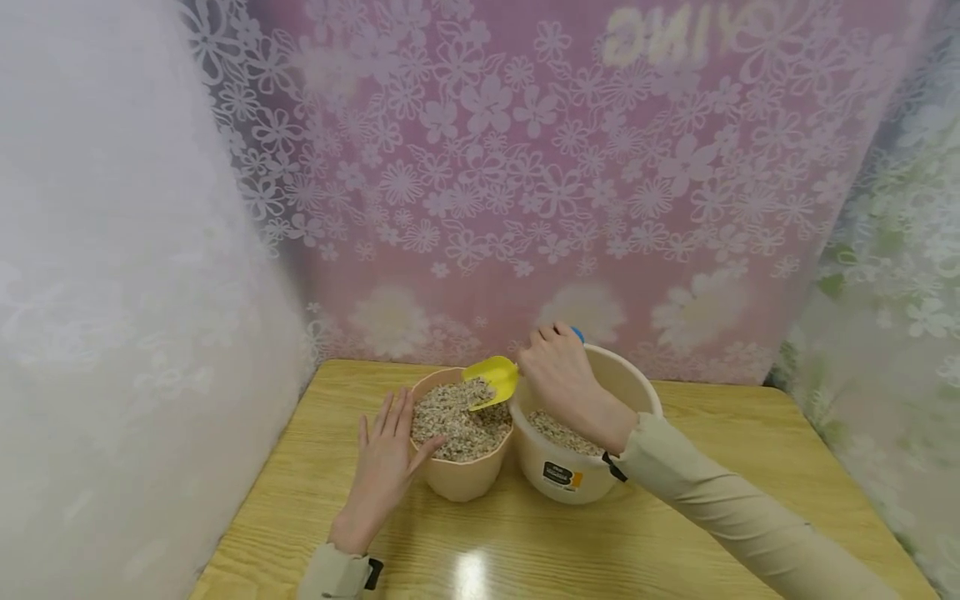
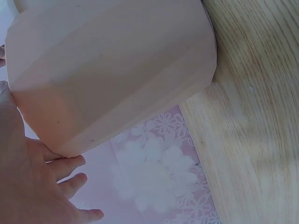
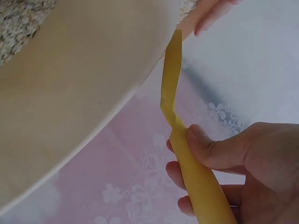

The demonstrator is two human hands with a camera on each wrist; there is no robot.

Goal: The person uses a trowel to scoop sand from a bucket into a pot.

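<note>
A yellow scoop (image 1: 504, 377) is gripped by its handle in my right hand (image 1: 558, 375); the right wrist view shows thumb and fingers wrapped round the handle (image 3: 198, 182). Its blade tips over the peach faceted pot (image 1: 461, 479), with pale gravel (image 1: 457, 421) lying in and below it. The pot is filled nearly to the rim. My left hand (image 1: 386, 467) rests against the pot's left rim, fingers and thumb spread along it. In the left wrist view the fingers extend past the pot's wall (image 2: 112, 74). Beside it stands a cream bucket (image 1: 558, 487) with gravel (image 1: 558, 433) inside, under my right forearm.
Both containers stand on a wood-grain table (image 1: 360, 417), side by side near its back edge. A pink flowered curtain (image 1: 525, 208) hangs behind, with pale sheeting (image 1: 135, 292) at the left. A blue piece (image 1: 577, 334) shows at the bucket's back rim.
</note>
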